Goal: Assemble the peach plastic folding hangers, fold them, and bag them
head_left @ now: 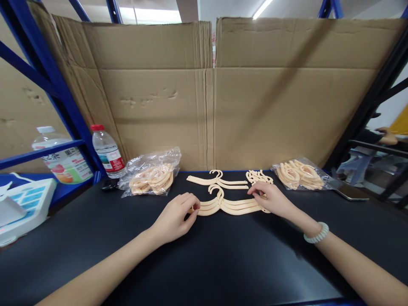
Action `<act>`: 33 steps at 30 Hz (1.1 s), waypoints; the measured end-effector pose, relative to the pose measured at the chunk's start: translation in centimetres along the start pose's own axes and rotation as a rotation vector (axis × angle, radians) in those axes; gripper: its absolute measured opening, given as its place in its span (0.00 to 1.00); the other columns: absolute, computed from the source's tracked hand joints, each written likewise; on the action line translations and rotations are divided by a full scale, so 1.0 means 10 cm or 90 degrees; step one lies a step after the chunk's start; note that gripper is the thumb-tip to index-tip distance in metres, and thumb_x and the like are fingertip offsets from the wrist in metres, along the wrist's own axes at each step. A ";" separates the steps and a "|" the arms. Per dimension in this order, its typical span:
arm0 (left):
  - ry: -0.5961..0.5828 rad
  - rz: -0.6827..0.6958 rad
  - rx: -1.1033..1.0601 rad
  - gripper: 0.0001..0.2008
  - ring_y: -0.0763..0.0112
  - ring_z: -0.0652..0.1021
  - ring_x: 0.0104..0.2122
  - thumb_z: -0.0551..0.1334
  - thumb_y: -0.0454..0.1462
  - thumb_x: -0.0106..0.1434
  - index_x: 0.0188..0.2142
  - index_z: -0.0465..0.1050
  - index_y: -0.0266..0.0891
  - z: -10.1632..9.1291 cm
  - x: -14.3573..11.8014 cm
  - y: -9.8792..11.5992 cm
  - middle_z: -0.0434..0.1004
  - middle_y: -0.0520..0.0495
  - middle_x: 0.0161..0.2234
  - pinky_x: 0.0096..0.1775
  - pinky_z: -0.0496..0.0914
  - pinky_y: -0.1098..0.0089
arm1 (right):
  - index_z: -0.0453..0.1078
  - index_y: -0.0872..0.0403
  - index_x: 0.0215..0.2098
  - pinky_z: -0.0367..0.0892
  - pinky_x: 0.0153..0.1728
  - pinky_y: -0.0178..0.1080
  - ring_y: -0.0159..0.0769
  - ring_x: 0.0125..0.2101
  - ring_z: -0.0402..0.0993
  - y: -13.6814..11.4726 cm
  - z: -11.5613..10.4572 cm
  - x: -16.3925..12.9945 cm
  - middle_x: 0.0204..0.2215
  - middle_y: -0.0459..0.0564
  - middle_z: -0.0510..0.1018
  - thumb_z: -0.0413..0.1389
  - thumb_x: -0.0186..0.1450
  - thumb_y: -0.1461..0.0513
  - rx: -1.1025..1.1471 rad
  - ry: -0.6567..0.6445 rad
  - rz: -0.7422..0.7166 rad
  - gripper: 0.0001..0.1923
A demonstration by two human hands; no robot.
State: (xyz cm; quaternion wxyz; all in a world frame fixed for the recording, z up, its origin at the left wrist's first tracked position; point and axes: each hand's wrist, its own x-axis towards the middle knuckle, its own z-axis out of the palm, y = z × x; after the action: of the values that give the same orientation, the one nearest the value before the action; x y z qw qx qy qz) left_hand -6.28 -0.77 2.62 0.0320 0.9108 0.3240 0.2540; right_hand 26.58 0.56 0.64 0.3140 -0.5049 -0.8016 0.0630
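Note:
A small stack of cream plastic clothes hangers (237,207) lies fanned on the black table, hooks pointing away from me. My left hand (178,214) is closed round the left ends of these hangers, thumb and fingers pinched together. Over their right ends, my right hand (270,199) is curled with its fingertips on the arms; part of the grip is hidden. Just behind lie more cream hangers (204,180), their hooks side by side. A pile of loose cream hook pieces (256,176) sits beyond my right hand.
Clear plastic bags of cream pieces stand at back left (151,178) and back right (299,174). A red-capped water bottle (108,153), a white and blue device (28,204) and a phone (352,192) are around the edges. A cardboard wall (153,106) closes the back.

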 end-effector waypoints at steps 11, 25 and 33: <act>-0.047 0.050 -0.031 0.05 0.70 0.69 0.28 0.52 0.31 0.63 0.33 0.63 0.40 0.03 -0.01 0.17 0.68 0.51 0.27 0.35 0.63 0.68 | 0.74 0.55 0.35 0.67 0.36 0.40 0.38 0.33 0.73 0.08 0.05 0.21 0.33 0.52 0.78 0.52 0.59 0.68 -0.086 0.034 0.056 0.10; -0.065 0.070 -0.043 0.06 0.67 0.72 0.31 0.52 0.32 0.63 0.34 0.66 0.41 0.05 -0.01 0.26 0.72 0.48 0.30 0.36 0.66 0.67 | 0.76 0.54 0.36 0.64 0.46 0.47 0.45 0.40 0.70 0.12 0.14 0.31 0.36 0.54 0.79 0.57 0.60 0.67 -0.125 -0.018 0.010 0.08; -0.067 0.068 -0.037 0.07 0.67 0.73 0.31 0.52 0.32 0.63 0.35 0.67 0.41 0.03 -0.02 0.26 0.73 0.48 0.31 0.36 0.66 0.67 | 0.73 0.54 0.27 0.65 0.41 0.44 0.41 0.34 0.71 0.10 0.16 0.29 0.28 0.51 0.77 0.57 0.60 0.66 -0.059 0.003 0.023 0.04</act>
State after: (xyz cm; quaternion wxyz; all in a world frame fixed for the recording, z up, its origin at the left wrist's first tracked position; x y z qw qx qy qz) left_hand -4.80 -2.94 2.81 0.0614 0.9376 0.2651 0.2165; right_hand 25.62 3.90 0.26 0.2909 -0.5335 -0.7937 0.0307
